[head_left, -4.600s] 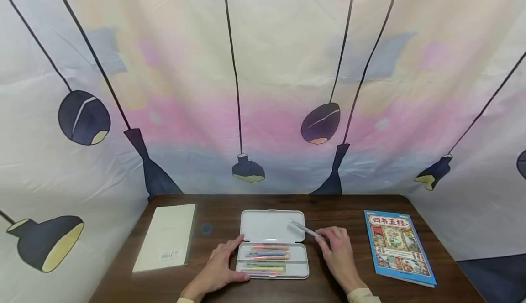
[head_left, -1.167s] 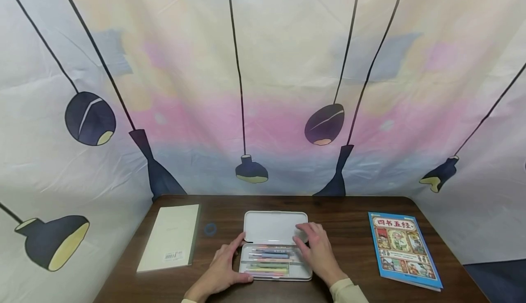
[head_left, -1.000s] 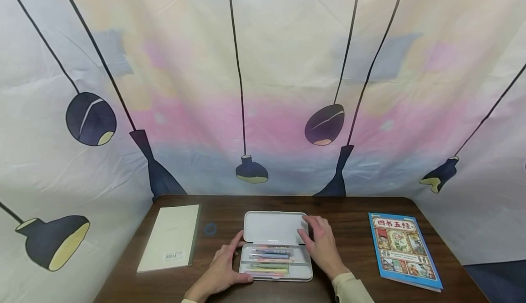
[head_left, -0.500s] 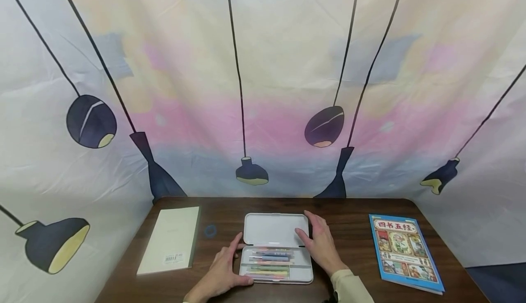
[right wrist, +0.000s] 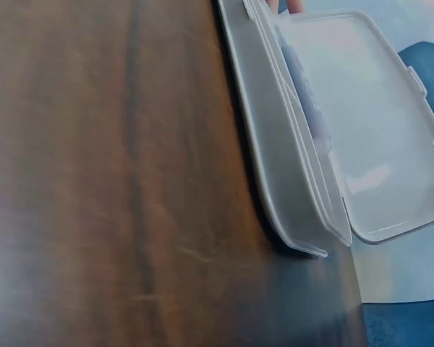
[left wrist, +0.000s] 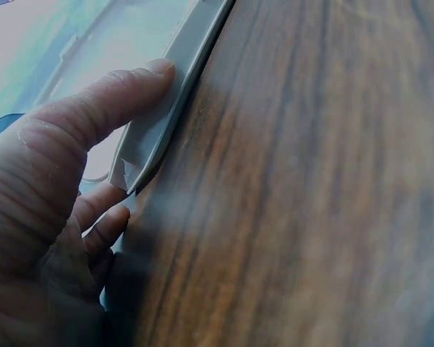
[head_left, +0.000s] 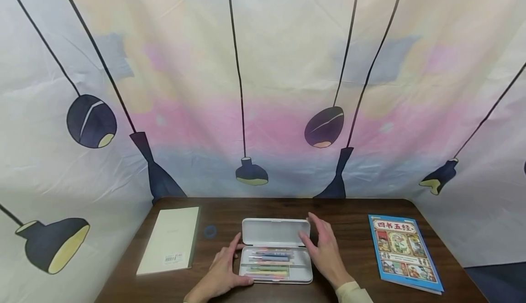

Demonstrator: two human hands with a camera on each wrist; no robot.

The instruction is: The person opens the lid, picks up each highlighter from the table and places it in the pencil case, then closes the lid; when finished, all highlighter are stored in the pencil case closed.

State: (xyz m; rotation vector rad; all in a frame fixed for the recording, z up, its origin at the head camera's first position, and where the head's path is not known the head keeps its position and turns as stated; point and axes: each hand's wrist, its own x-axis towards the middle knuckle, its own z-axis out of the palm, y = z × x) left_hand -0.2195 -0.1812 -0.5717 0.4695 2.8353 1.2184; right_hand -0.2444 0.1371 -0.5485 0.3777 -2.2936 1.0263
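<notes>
A white pencil case [head_left: 298,273] stands on the table with its lid [head_left: 273,233] up and tilted back. Pens in several colours [head_left: 269,258] lie in its tray, some in clear sleeves. My left hand [head_left: 219,269] grips the case's left end, thumb on the front edge and fingers along the side; the left wrist view shows the thumb [left wrist: 123,97] pressing the rim. At the lid's right edge is my right hand [head_left: 326,253], thumb against it and index finger beyond the far corner. The right wrist view shows the raised lid [right wrist: 380,130] but hardly any of this hand.
On the left lies a pale notebook [head_left: 170,239] with a barcode label, beside a blue ring [head_left: 210,232]. A blue-covered book [head_left: 404,253] lies to the right. Behind the brown table [head_left: 349,211] hangs a lamp-patterned cloth [head_left: 279,88].
Earlier my right hand held a pen over the lid; that hand is now at the lid's right edge without it. The lid has just risen from lying flat. My left hand has stayed put.
</notes>
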